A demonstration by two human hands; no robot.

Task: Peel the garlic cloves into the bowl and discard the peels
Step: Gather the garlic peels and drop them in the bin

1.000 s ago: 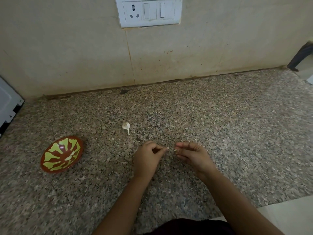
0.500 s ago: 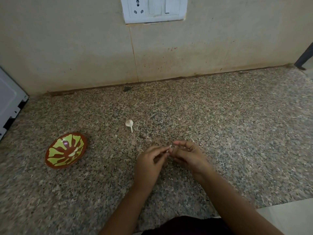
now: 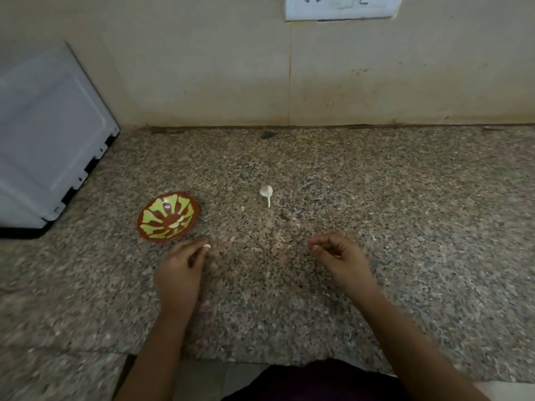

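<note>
A small brown bowl [image 3: 168, 217] with a green pattern sits on the granite counter [image 3: 376, 212] and holds a couple of pale peeled cloves. My left hand [image 3: 181, 270] is just below the bowl's near rim and pinches a small white garlic clove [image 3: 206, 246] at its fingertips. My right hand [image 3: 337, 257] hovers to the right with curled fingers pinched together; whether a scrap of peel is between them I cannot tell. A white garlic stem piece [image 3: 266, 193] lies on the counter beyond both hands.
A white appliance [image 3: 49, 140] stands at the left against the wall. A switch and socket plate [image 3: 343, 7] is on the wall above. The counter's front edge runs near my body.
My hands, joined together half a second ago, have parted. My left hand has carried the clove left toward the bowl. The view has swung left, showing more of the appliance.
</note>
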